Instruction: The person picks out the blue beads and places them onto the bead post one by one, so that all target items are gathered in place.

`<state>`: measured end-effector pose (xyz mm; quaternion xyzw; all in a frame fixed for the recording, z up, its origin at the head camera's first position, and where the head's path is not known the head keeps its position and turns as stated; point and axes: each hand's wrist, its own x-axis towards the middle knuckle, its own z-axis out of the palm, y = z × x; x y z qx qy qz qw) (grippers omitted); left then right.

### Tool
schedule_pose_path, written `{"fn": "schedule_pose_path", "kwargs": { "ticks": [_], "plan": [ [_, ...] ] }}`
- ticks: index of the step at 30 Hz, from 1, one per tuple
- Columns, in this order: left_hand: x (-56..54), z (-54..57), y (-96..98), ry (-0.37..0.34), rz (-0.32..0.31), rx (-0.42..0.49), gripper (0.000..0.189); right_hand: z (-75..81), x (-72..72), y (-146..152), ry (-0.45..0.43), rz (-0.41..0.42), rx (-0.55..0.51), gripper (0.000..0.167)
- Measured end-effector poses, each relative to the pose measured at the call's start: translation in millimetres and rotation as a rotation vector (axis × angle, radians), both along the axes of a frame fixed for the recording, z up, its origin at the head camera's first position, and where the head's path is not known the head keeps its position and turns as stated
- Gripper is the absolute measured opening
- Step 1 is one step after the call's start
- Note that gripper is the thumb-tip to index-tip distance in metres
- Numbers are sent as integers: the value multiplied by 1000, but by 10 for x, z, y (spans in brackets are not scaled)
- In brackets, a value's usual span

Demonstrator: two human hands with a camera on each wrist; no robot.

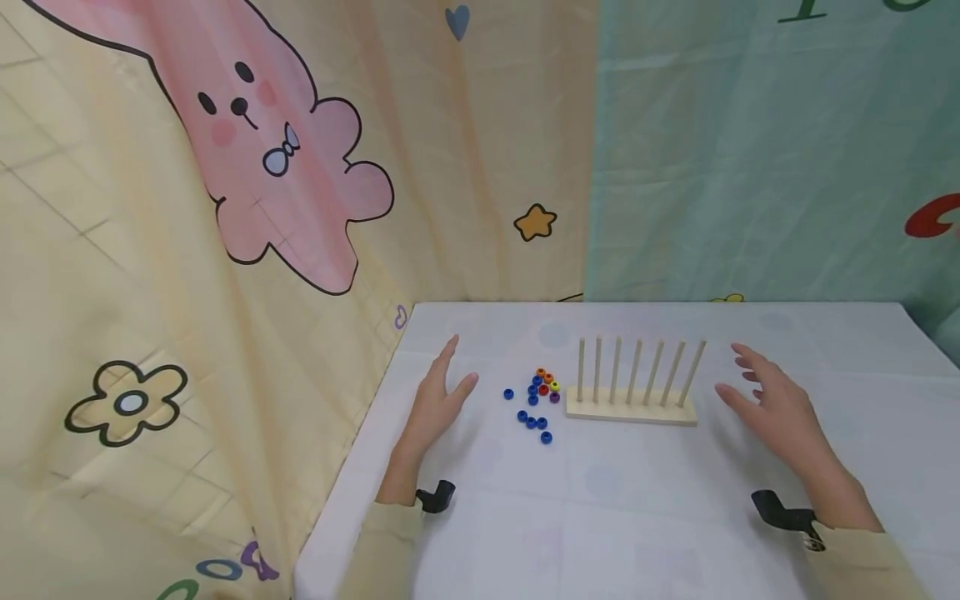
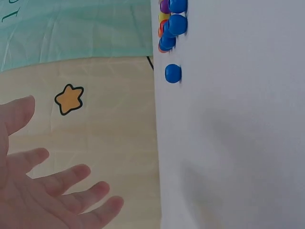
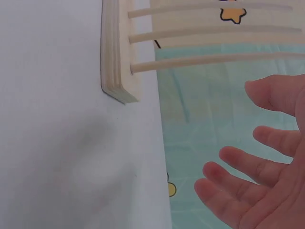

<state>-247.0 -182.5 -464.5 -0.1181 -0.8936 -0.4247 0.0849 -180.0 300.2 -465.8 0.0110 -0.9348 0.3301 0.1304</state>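
Observation:
A pale wooden rack (image 1: 632, 412) with several upright pegs stands on the white table. Left of it lies a loose group of small round beads: mostly blue beads (image 1: 531, 422), with orange, red, yellow and purple ones among them. One blue bead (image 2: 173, 73) sits apart from the others. My left hand (image 1: 433, 407) hovers left of the beads, fingers extended and thumb apart, touching nothing. To the right of the rack, my right hand (image 1: 780, 410) is held above the table with its fingers spread and nothing in them. The right wrist view shows the rack's end (image 3: 119, 90) beside that hand.
A white cloth covers the table (image 1: 600, 517). Behind and to the left hangs a printed curtain (image 1: 480, 150) with a pink animal figure (image 1: 277, 167). Dark wrist mounts (image 1: 437, 497) sit on both arms, at the beige sleeves.

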Motion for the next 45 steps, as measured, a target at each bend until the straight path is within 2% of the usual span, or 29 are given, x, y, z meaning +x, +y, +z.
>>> {"fn": "schedule_pose_path", "kwargs": {
  "ticks": [6,14,22,31,37,45],
  "plan": [
    [-85,-96,82,-55,-29,93,65,-132,-47,-120,18,36,-104,65],
    [-185,-212,210,-156,-95,180,63,-243,-133,-228,2,64,-138,54],
    [-264,-260,254,-262,-111,276,53,-333,-159,-327,-8,68,-180,46],
    [-360,-384,322,-337,-155,214,41,-454,-162,-331,16,37,-188,33],
    [-398,-455,342,-360,-120,139,36,-497,-152,-325,2,26,-175,27],
    [-484,-470,332,-358,-77,70,34,-504,-156,-332,2,22,-182,25]
  ]
}}
